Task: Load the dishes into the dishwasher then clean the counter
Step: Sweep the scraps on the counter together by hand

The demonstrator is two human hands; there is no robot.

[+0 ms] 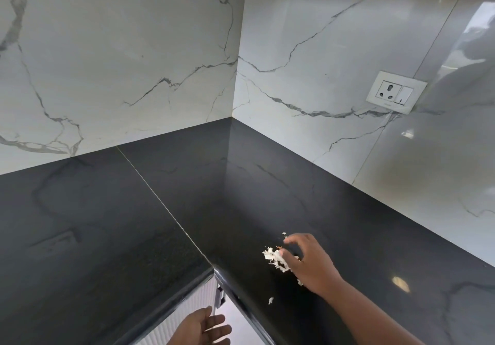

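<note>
One black bench (107, 224) filled the corner, one socket plate (396, 92) on the wall. Two hands: right hand (308, 261) lay over one pile of white scraps (276, 260), fingers loosely spread; left hand (199, 328) hung flat-fingered below the bench edge. One stray scrap (270, 300) nearby.

Head view: looked forward and down from the person's head, wide-angle.
Facing: the inner corner of the black counter (187, 197), where two marble walls (120, 58) met.
Nearness: close, hands within frame's lower edge.
</note>
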